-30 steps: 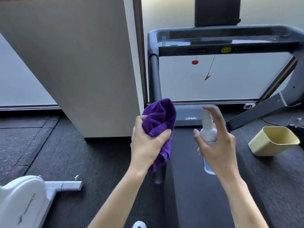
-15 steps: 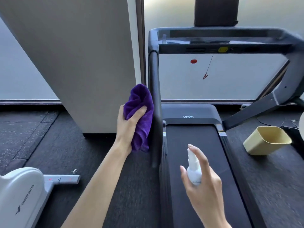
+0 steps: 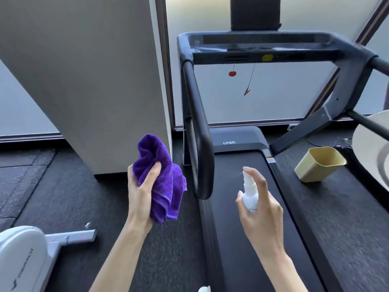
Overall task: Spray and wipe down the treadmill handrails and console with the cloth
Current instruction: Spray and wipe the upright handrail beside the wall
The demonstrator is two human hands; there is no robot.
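Dark rubber gym flooring [image 3: 63, 197] fills the lower frame, with frosted windows behind and a black treadmill [image 3: 242, 207] running up the centre. At lower centre, the person's left hand [image 3: 141, 194] has its fingers wrapped tightly around a bunched purple cloth [image 3: 162, 180], held just beside the curved end of the left handrail [image 3: 200, 131] but not touching it. To its right, the right hand [image 3: 261, 209] grips a small white spray bottle [image 3: 249, 192], index finger curled over the pump, nozzle facing the rail. The console [image 3: 263, 49] sits across the upper centre, well away from both hands. A yellow bin [image 3: 320, 165] lies tipped at right; part of a white exercise machine [image 3: 23, 256] shows at lower left. This looks like the spraying step: it would go best with a short burst aimed squarely at the rail, cloth kept clear until mist lands, then wiping along the rail's length.
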